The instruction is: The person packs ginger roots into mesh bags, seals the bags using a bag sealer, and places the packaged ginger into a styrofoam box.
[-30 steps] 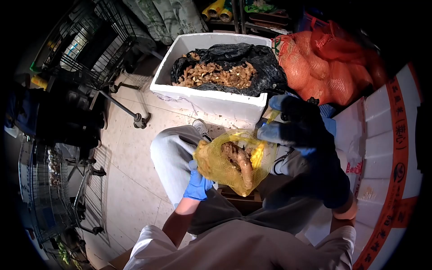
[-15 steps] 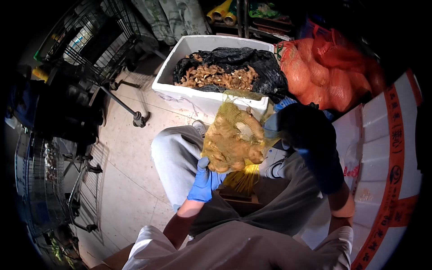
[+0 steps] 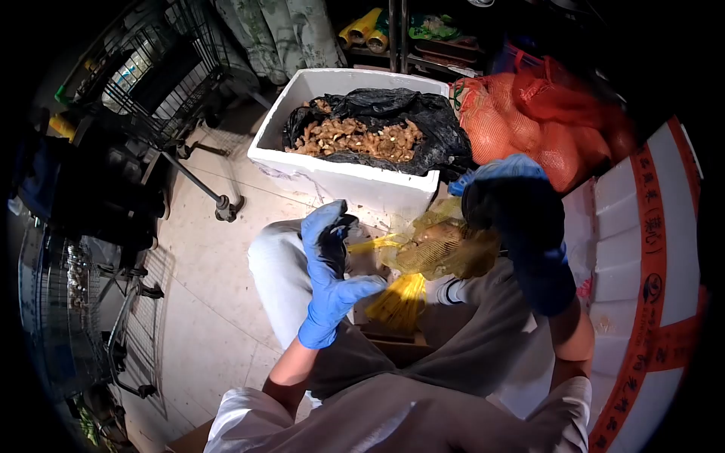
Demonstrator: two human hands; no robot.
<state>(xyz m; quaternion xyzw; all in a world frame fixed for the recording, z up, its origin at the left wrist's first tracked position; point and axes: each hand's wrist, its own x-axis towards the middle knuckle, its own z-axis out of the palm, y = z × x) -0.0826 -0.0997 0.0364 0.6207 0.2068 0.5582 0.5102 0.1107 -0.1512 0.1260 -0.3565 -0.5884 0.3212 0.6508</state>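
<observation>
My left hand (image 3: 328, 275), in a blue glove, is open with thumb and fingers spread, just left of a yellow mesh bag of ginger (image 3: 442, 249). It touches nothing that I can see. The bag hangs tilted between my knees, gripped at its right end by my right hand (image 3: 513, 219). That hand is gloved and mostly in dark shadow, so its fingers show only in part. Below the bag lies a bundle of yellow netting (image 3: 400, 300) over a cardboard box (image 3: 393, 346). Loose ginger (image 3: 355, 138) fills a black plastic liner (image 3: 408, 102) in the white foam box (image 3: 351, 181) ahead.
Red mesh sacks (image 3: 498, 128) stand behind on the right. A white foam carton (image 3: 619, 264) with red printed tape is close on my right side. To the left are wire carts (image 3: 166, 83) with wheels on the tiled floor (image 3: 211, 302).
My left hand has let go of the ginger bag and opened, moving up and left. The bag has swung lower and to the right, still in my right hand. The view has shifted slightly.
</observation>
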